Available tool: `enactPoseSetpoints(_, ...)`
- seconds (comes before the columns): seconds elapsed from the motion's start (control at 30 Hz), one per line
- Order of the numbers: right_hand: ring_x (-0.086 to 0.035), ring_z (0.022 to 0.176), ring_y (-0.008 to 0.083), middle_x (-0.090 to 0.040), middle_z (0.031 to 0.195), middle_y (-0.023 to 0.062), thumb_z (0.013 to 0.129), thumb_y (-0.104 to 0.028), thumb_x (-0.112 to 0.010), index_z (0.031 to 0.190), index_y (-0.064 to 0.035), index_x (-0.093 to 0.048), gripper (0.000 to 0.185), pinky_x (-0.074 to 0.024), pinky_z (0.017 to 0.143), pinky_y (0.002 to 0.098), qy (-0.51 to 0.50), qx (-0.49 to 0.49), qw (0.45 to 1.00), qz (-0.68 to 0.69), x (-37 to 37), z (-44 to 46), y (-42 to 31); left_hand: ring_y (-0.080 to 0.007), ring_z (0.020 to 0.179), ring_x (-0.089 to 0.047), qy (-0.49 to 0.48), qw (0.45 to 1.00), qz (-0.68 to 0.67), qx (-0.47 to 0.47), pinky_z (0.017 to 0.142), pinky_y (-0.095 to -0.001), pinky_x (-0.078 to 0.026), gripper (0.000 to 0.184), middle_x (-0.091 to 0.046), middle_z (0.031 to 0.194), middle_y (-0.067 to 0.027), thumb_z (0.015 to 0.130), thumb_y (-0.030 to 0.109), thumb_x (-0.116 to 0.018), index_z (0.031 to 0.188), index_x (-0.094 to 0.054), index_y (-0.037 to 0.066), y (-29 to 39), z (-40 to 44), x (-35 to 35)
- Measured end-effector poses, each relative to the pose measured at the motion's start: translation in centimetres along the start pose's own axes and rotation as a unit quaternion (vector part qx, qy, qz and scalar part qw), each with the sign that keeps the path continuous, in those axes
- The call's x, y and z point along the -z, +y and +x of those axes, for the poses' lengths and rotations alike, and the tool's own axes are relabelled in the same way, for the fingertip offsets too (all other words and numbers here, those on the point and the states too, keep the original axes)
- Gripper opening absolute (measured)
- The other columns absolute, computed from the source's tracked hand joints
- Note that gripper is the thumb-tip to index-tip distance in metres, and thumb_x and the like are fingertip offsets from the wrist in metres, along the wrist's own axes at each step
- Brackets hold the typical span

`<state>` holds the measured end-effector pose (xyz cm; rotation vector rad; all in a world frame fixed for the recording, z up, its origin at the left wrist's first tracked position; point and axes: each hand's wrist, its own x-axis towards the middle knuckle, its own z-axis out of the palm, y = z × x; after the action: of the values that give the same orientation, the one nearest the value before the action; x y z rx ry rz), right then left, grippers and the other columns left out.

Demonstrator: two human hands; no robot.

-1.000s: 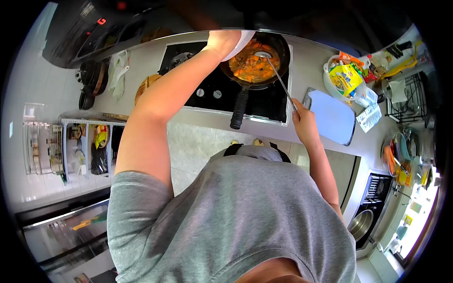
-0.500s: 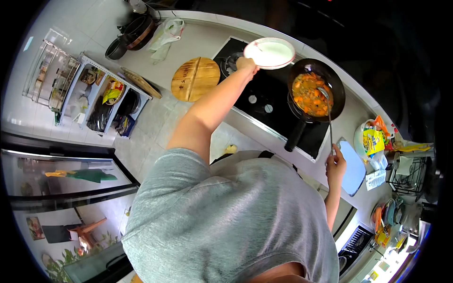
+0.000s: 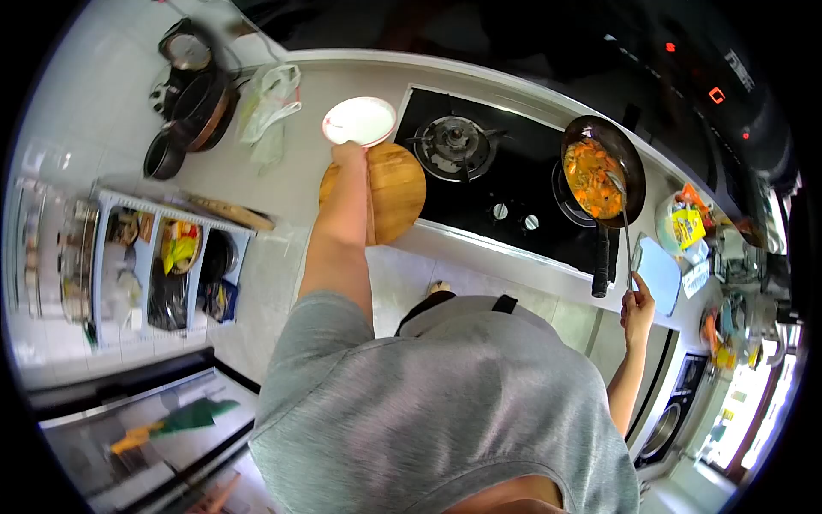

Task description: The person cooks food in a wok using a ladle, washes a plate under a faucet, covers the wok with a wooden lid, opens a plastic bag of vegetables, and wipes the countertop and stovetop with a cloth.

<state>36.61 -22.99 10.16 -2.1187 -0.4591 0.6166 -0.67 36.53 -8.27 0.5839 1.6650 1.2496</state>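
Observation:
My left hand (image 3: 349, 154) grips the near rim of a white bowl (image 3: 361, 121) with a thin red edge. The bowl is over the counter, just beyond the round wooden cutting board (image 3: 402, 193); I cannot tell whether it rests there. Far to the right, my right hand (image 3: 637, 307) is closed around the long handle of a ladle (image 3: 628, 244). The ladle's head lies in a dark wok (image 3: 632, 154), among orange and brown chunks of food in sauce (image 3: 593, 178). The wok sits on the right side of the gas stove (image 3: 531, 176), its black handle (image 3: 601, 261) pointing toward me.
On the stove's left, a burner (image 3: 455, 146) shows bare. Dark pots (image 3: 201, 107) and a plastic bag (image 3: 272, 103) stand at the counter's left end. A pale blue board (image 3: 658, 272) and a tub with packets (image 3: 682, 224) lie right of the stove. A shelf rack (image 3: 145, 257) stands left.
My left hand has carried the bowl left, from over the stove beside the wok to the counter by the cutting board. My right hand still holds the ladle in the wok. The view has shifted.

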Motion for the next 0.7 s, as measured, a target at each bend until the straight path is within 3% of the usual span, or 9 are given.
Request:
enactPoseSetpoints(0.17,-0.038,0.049,0.0029,-0.047,0.065,-0.0036,0.095,-0.001,-0.050,0.137,-0.0089,-0.056,0.043,-0.0304,0.042,0.0206,0.036,-0.014,0.997,-0.073,-1.7,-2.7,-2.6,-0.0252,0.059,-0.065,-0.044,0.999,-0.020,-0.002,0.047,-0.0346,-0.054,0.019,-0.065,0.083,-0.0196,0.083,-0.006,-0.052,0.098,-0.059,-0.014,-2.6,6.8,-1.2)
enactPoseSetpoints(0.27,-0.038,0.049,0.0033,-0.047,0.064,-0.0040,0.094,-0.002,-0.051,0.136,-0.0100,-0.057,0.043,-0.0311,0.043,0.0220,0.055,-0.008,0.994,-0.090,-1.8,-3.5,-3.1,-0.0251,0.059,-0.064,-0.130,0.983,-0.125,-0.028,0.048,-0.0336,-0.055,0.017,-0.064,0.079,-0.0173,0.081,-0.007,-0.053,0.097,-0.058,-0.011,-4.3,10.2,-1.7)
enactPoseSetpoints(0.47,-0.041,0.050,0.0060,-0.049,0.065,-0.0018,0.094,-0.003,-0.051,0.136,-0.0103,-0.056,0.043,-0.0341,0.045,0.0243,0.071,-0.057,0.988,-0.123,-2.6,-4.6,-5.6,-0.0230,0.053,-0.060,-0.095,0.990,-0.076,0.073,0.043,-0.0293,-0.050,0.013,-0.063,0.078,-0.0197,0.083,-0.009,-0.048,0.094,-0.054,-0.013,-2.4,13.4,-2.5)
enactPoseSetpoints(0.63,-0.043,0.053,0.0079,-0.049,0.065,-0.0010,0.092,-0.002,-0.052,0.133,-0.0087,-0.060,0.042,-0.0377,0.049,0.0267,0.056,-0.045,0.983,-0.171,-3.5,-3.6,-6.7,-0.0231,0.057,-0.061,-0.147,0.985,-0.006,0.089,0.043,-0.0258,-0.044,0.013,-0.064,0.078,-0.0198,0.087,-0.007,-0.046,0.092,-0.054,-0.015,-1.7,14.5,-1.7)
enactPoseSetpoints(0.7,-0.045,0.054,0.0103,-0.050,0.065,0.0017,0.091,-0.002,-0.052,0.132,-0.0080,-0.061,0.042,-0.0403,0.051,0.0284,0.045,-0.049,0.981,-0.184,-4.1,-2.8,-7.5,-0.0235,0.062,-0.062,-0.140,0.985,-0.012,0.101,0.046,-0.0262,-0.047,0.015,-0.064,0.082,-0.0202,0.089,-0.006,-0.046,0.098,-0.054,-0.015,-2.2,15.1,-1.8)
